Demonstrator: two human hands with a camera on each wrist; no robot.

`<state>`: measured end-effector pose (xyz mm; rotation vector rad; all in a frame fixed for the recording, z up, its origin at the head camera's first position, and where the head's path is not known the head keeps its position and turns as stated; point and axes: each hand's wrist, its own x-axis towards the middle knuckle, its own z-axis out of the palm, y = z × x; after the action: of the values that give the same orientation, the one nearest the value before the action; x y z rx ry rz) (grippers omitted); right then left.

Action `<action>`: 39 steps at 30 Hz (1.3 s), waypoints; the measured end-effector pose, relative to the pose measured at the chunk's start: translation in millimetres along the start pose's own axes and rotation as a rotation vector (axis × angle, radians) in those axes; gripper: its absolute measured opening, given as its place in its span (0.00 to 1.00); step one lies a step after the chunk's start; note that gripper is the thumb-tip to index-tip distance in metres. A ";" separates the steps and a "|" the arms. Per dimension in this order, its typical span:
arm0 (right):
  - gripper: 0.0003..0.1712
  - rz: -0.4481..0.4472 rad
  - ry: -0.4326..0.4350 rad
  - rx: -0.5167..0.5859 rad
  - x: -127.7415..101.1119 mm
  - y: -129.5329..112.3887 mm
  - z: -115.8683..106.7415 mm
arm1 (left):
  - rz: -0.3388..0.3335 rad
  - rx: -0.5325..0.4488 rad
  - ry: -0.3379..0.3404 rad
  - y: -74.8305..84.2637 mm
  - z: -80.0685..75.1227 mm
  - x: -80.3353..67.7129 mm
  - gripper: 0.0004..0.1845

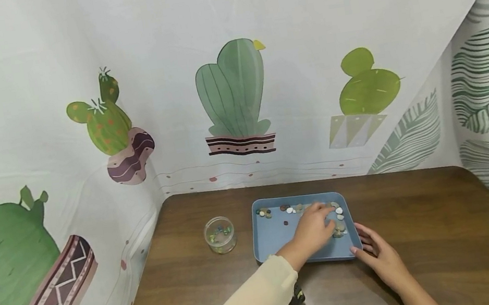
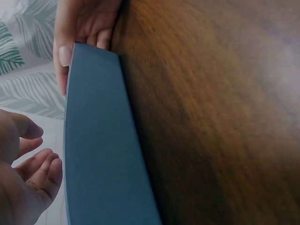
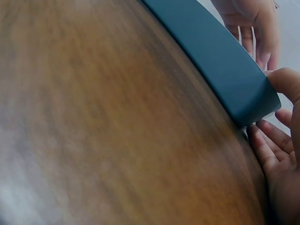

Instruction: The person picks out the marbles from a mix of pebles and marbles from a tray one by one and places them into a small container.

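A shallow blue tray [image 1: 269,238] lies on the wooden table, with small pebbles along its back and right sides. Over the tray's right half reaches my left hand [image 1: 311,229], fingers apart and slightly bent above the grey and white pebbles [image 1: 340,214]. Nothing shows between its fingertips in the left wrist view, where the tray's wall [image 2: 101,136] stands beside it. My right hand [image 1: 382,258] holds the tray's near right corner, thumb at the rim and fingers against the outer wall. A lone dark red pebble [image 1: 285,223] lies mid-tray.
Left of the tray stands a clear round container [image 1: 220,235] with small coloured stones inside. More pebbles [image 1: 263,213] sit in the tray's back left corner. A cactus-printed cloth [image 1: 247,173] hangs behind the table [image 1: 175,289].
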<state>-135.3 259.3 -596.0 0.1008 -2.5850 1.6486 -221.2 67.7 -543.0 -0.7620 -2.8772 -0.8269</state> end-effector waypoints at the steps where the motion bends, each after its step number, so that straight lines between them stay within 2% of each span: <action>1: 0.39 -0.002 0.000 0.002 0.0 0.2 0.2 | 0.004 -0.001 -0.004 -1.0 1.9 2.8 0.20; 6: 0.39 -0.002 -0.001 0.009 0.6 1.6 0.2 | 0.023 0.010 -0.019 -4.9 11.5 17.1 0.20; 12: 0.39 0.011 -0.004 0.014 1.9 3.4 -0.6 | 0.018 0.143 -0.111 -0.8 17.5 29.1 0.21; 17: 0.39 0.000 0.002 0.016 1.3 4.8 -0.5 | -0.023 0.237 -0.188 3.9 15.6 32.6 0.23; 21: 0.39 0.006 0.003 0.012 0.3 6.0 0.2 | -0.036 0.333 -0.223 4.4 16.7 34.2 0.24; 27: 0.39 0.014 0.004 0.016 0.0 4.2 0.5 | -0.019 0.411 -0.228 4.3 20.6 36.4 0.25; 34: 0.40 0.030 -0.006 0.012 0.5 1.9 0.6 | -0.027 0.473 -0.279 1.3 28.1 37.3 0.26; 39: 0.39 0.031 0.000 0.009 1.4 4.1 1.0 | -0.008 0.485 -0.247 -0.8 30.1 35.9 0.25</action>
<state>-137.1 260.1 -600.0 0.0615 -2.5917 1.6706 -250.5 98.4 -562.6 -0.8338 -3.0911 -0.0153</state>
